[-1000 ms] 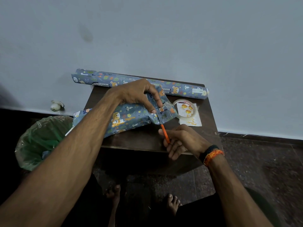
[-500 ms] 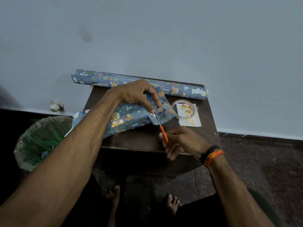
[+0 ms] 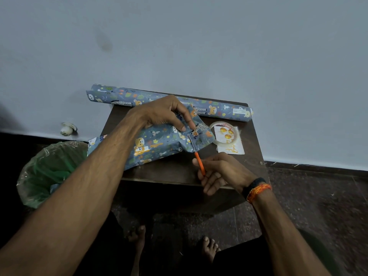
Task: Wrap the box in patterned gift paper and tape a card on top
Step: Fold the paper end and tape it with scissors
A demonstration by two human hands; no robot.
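Both of your hands are busy at the right end of the box [image 3: 151, 145], which lies on the small dark table [image 3: 159, 172], already covered in patterned paper along its length. Take that box as your landmark. Your left hand [image 3: 165, 113] reaches over the top of it, thumb and forefinger pinching the loose paper flap [image 3: 201, 136] that stands out past its right end. Your right hand [image 3: 221, 172] sits just in front of that end, fingers curled round the orange handles of the scissors [image 3: 199, 162], whose blades run up into the flap.

By the look of it you are trimming surplus paper at this end, so the wrapping is not yet finished. The next move calls for keeping the flap taut while you cut, then folding the end down flat and taping it.

Just right of the box lies the tape roll [image 3: 224, 134], resting on the card [image 3: 232, 148], both within easy reach. Behind the box, against the wall, lies the paper roll [image 3: 219, 110]. Left of the box, below table height, stands a bin lined with green plastic [image 3: 49, 172], handy for the offcut.
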